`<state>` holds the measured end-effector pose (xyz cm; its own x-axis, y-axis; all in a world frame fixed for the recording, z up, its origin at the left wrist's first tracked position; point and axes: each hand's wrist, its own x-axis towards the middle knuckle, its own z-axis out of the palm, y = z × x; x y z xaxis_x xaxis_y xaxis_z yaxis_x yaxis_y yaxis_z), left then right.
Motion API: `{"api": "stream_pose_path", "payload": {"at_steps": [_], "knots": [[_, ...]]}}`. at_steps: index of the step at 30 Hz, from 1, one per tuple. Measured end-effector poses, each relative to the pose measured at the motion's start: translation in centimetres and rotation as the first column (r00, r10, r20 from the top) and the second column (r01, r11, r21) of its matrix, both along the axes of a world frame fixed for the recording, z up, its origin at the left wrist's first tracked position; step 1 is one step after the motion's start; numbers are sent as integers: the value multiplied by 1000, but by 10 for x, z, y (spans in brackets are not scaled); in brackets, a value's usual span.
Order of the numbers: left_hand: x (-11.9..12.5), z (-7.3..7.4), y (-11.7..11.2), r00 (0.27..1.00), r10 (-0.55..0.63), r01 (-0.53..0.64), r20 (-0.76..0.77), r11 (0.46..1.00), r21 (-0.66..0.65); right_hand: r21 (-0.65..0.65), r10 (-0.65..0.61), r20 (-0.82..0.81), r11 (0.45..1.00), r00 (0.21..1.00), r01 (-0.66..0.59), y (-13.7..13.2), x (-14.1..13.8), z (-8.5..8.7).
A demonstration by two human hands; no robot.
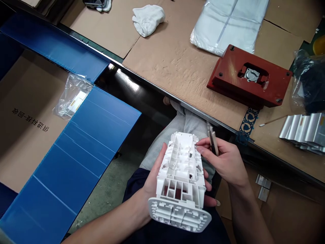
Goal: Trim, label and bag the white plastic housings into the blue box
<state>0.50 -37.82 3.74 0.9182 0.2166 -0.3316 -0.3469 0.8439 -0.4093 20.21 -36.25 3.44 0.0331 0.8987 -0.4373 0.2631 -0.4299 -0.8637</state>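
A long white plastic housing point(181, 162), ribbed inside, tilts above my lap with its flat oval end plate point(179, 215) toward me. My left hand point(152, 181) wraps round it from below, thumb along the left side and fingertips showing at the right. My right hand point(224, 157) is closed, its thumb and index finger at the housing's upper right edge. A slim metal tool with a pale shaft point(213, 139) is tucked in that hand and points up; its exact kind is unclear. Whether the fingertips also pinch a small piece is hidden.
On the cardboard-covered table point(165, 57) stands a red fixture block point(230, 79), near plastic bags point(228, 23), a white cloth point(148, 20), a cotton swab point(271, 121) and stacked silvery parts point(304, 132). At left, an open blue box point(93, 135) holds cardboard and a bagged part.
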Motion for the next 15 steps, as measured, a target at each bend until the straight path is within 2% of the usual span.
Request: {"api": "stream_pose_path", "payload": {"at_steps": [4, 7, 11, 15], "knots": [[0, 0, 0, 996, -64, 63, -63, 998, -17, -5, 295, 91, 955, 951, -295, 10, 14, 5], [0, 2, 0, 986, -110, 106, -127, 994, -37, 17, 414, 159, 907, 896, -422, 14, 17, 5], [-1, 6, 3, 974, -118, 110, -192, 993, -52, 80, 399, 197, 904, 896, -420, 12, 12, 1], [-3, 5, 5, 981, -97, 94, -169, 995, -29, 108, 322, 124, 936, 939, -335, 7, 8, -4]]}}
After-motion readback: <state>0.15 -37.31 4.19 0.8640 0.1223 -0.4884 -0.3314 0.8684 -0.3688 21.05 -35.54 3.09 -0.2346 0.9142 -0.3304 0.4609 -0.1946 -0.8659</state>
